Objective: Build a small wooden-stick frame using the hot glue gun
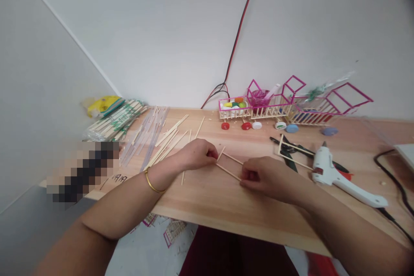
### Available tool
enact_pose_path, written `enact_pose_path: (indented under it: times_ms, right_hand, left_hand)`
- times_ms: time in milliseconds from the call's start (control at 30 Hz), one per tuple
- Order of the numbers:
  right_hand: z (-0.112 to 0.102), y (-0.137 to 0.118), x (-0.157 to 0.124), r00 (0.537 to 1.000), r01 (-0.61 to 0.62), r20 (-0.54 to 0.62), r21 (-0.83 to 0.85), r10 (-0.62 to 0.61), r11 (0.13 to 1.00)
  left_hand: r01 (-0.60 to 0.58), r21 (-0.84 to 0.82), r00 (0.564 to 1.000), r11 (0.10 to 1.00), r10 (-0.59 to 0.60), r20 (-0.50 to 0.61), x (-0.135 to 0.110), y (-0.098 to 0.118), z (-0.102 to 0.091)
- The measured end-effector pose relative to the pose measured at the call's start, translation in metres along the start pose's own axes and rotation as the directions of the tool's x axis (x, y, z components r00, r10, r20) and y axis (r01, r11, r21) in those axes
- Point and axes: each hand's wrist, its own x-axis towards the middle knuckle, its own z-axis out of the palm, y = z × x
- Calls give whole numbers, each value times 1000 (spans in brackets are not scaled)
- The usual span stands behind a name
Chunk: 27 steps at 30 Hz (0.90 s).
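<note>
Over the middle of the table, my left hand (pixel 201 154) is closed, thumb and finger pinching a short wooden stick (pixel 221 153). That stick lies across the ends of two longer, roughly parallel sticks, making a small wooden stick frame (pixel 228 172). My right hand (pixel 260 177) is closed around the frame's other end, its fingertips on the long sticks; the far end is hidden by the hand. Loose thin wooden sticks (pixel 168 140) lie to the left of my left hand. Another three-sided stick frame (pixel 280 144) is beyond my right hand, near a white glue gun (pixel 326 168).
Small stick carts (pixel 271 110) with pink frames and bottle-cap wheels stand along the wall. Pliers (pixel 287 151) lie by the glue gun. Clear plastic strips (pixel 150 138) and packaged sticks (pixel 119 120) are at the left. A black cable (pixel 396 177) runs down the right side.
</note>
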Motion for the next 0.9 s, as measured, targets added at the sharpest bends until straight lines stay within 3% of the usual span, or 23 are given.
enact_pose_path:
  times_ms: [233, 600, 733, 900]
  right_hand:
    - [2, 0, 1, 1000, 14, -22, -23, -15, 1000]
    - [3, -2, 2, 1000, 11, -24, -20, -11, 1000]
    - [-6, 3, 1, 999, 0, -32, 21, 1, 1000]
    - [-25, 16, -3, 982, -100, -159, -1, 99, 995]
  left_hand:
    - [4, 59, 999, 998, -1, -46, 2, -1, 6]
    - [79, 112, 997, 991, -76, -31, 2, 1, 5]
    - [71, 105, 997, 992, -69, -17, 1, 1, 3]
    - [39, 82, 999, 996, -37, -25, 1, -2, 3]
